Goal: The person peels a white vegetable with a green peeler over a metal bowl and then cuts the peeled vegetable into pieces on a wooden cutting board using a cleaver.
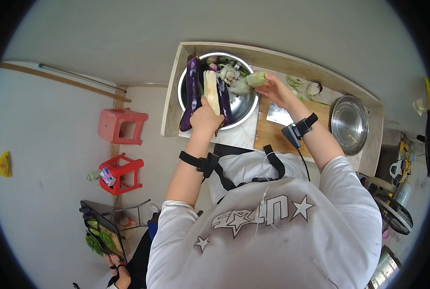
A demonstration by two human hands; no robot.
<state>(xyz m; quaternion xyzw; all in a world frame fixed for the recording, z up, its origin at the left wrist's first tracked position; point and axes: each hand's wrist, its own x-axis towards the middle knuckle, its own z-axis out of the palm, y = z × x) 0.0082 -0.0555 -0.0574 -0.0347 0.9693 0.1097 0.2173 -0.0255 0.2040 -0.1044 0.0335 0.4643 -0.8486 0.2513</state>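
Note:
My left hand is closed around the lower end of a long, pale, peeled-looking vegetable over the left side of a stainless steel basin. One purple eggplant lies to the left of that hand, across the basin's rim. Another dark eggplant is to its right. My right hand grips a short pale green vegetable piece at the basin's right rim. Whitish vegetable pieces lie in the basin near it. Below my right forearm, a cleaver blade rests on a wooden cutting board.
A round steel bowl stands right of the board. Behind the board are an onion-like bulb and green scraps. A raised ledge borders the counter. Red stools stand left; another person's hands work among greens at lower left.

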